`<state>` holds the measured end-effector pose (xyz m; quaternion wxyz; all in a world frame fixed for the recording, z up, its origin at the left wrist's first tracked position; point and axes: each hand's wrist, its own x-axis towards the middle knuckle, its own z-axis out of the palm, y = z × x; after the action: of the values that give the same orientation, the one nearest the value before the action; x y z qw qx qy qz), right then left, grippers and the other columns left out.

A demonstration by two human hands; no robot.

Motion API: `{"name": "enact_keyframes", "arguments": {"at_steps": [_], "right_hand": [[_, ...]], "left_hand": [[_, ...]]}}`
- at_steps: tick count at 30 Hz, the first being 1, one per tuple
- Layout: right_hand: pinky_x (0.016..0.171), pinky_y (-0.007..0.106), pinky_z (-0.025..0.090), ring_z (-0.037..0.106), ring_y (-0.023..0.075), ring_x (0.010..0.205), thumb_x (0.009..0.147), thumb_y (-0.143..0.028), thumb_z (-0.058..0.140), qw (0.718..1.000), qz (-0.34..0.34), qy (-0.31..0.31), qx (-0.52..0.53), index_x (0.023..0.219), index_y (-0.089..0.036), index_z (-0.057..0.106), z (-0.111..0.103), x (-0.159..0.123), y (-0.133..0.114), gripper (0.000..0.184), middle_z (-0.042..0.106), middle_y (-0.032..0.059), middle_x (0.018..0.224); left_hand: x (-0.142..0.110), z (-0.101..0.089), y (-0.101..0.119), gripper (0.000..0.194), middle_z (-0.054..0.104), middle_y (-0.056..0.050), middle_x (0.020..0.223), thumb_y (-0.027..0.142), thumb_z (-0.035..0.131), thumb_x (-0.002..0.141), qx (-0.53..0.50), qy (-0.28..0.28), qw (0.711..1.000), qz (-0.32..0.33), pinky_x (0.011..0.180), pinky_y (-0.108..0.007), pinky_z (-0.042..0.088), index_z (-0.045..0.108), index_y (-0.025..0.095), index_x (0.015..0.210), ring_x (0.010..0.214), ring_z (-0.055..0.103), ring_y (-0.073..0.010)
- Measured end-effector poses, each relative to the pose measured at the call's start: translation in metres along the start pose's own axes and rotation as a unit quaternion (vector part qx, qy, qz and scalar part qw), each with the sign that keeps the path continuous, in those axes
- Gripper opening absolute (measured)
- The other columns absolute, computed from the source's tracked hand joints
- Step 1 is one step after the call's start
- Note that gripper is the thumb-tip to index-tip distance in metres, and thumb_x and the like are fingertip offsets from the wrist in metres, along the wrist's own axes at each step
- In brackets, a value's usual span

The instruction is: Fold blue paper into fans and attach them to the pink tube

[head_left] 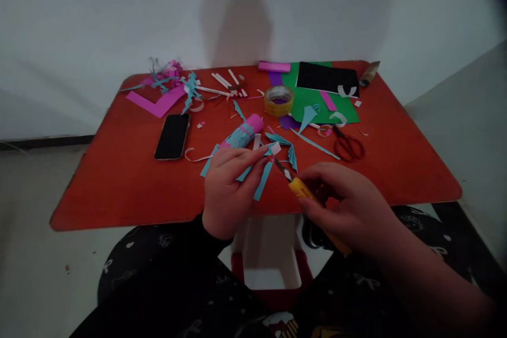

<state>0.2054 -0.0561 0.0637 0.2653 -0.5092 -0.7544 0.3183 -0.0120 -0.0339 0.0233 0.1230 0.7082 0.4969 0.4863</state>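
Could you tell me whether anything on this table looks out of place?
Yes: a smartphone lies among paper offcuts on the red table, and the yellow craft knife in the right hand has its blade out, close to the left hand.

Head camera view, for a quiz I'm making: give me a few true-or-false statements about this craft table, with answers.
The right hand holds a yellow utility knife. True.

The left hand holds the scissors. False: it holds blue paper strips, and the red scissors lie on the table.

The phone lies screen up on the red table. True.

The roll of tape sits on the floor. False: the tape roll is on the table.
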Motion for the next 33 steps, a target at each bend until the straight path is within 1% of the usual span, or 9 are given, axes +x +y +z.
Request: {"name": "enact_keyframes", "arguments": {"at_steps": [4, 11, 18, 23, 33], "right_hand": [[0.058, 0.026, 0.054, 0.065, 0.0163, 0.069, 0.085, -0.031, 0.069, 1.0, -0.002, -0.001, 0.005, 0.102, -0.023, 0.07, 0.0, -0.0004, 0.0011, 0.019, 0.071, 0.0041, 0.088], [0.056, 0.026, 0.053, 0.065, 0.0163, 0.069, 0.085, -0.031, 0.069, 1.0, 0.001, 0.0, -0.005, 0.1, -0.022, 0.07, -0.0008, -0.0003, -0.0003, 0.018, 0.07, 0.0039, 0.086], [0.057, 0.026, 0.052, 0.065, 0.0168, 0.071, 0.085, -0.031, 0.068, 1.0, 0.006, 0.014, -0.023, 0.098, -0.021, 0.069, -0.0012, 0.0004, -0.0001, 0.016, 0.071, 0.0044, 0.086], [0.057, 0.026, 0.052, 0.064, 0.0167, 0.07, 0.085, -0.032, 0.068, 1.0, 0.002, 0.02, -0.02, 0.099, -0.022, 0.07, -0.0032, 0.0006, 0.0023, 0.017, 0.071, 0.0044, 0.088], [0.056, 0.026, 0.053, 0.065, 0.0166, 0.068, 0.085, -0.03, 0.068, 1.0, -0.013, 0.006, 0.0, 0.101, -0.024, 0.071, -0.0016, -0.0021, 0.0002, 0.017, 0.072, 0.0039, 0.088]], "left_hand": [[0.0003, -0.0003, 0.0014, 0.023, 0.077, 0.0, 0.095, 0.023, 0.07, 0.094, -0.001, 0.001, 1.0, 0.005, 0.085, -0.032, 0.054, 0.077, 0.029, 0.115, 0.088, 0.068, -0.0145], [0.0003, 0.0004, 0.0021, 0.021, 0.077, -0.001, 0.095, 0.027, 0.07, 0.094, 0.007, -0.002, 1.0, 0.001, 0.085, -0.034, 0.054, 0.078, 0.029, 0.113, 0.088, 0.068, -0.0156], [-0.0001, 0.0005, 0.0004, 0.022, 0.077, -0.001, 0.095, 0.025, 0.071, 0.093, 0.003, -0.001, 1.0, 0.009, 0.087, -0.032, 0.052, 0.078, 0.028, 0.114, 0.088, 0.067, -0.0142], [-0.0002, -0.0013, 0.003, 0.022, 0.077, -0.001, 0.095, 0.026, 0.071, 0.093, 0.012, -0.003, 1.0, 0.0, 0.086, -0.03, 0.052, 0.078, 0.029, 0.114, 0.088, 0.067, -0.0145], [0.0006, -0.0007, 0.0028, 0.022, 0.077, -0.001, 0.096, 0.024, 0.07, 0.094, 0.012, -0.003, 1.0, 0.008, 0.087, -0.031, 0.053, 0.078, 0.028, 0.114, 0.089, 0.068, -0.0146]]}}
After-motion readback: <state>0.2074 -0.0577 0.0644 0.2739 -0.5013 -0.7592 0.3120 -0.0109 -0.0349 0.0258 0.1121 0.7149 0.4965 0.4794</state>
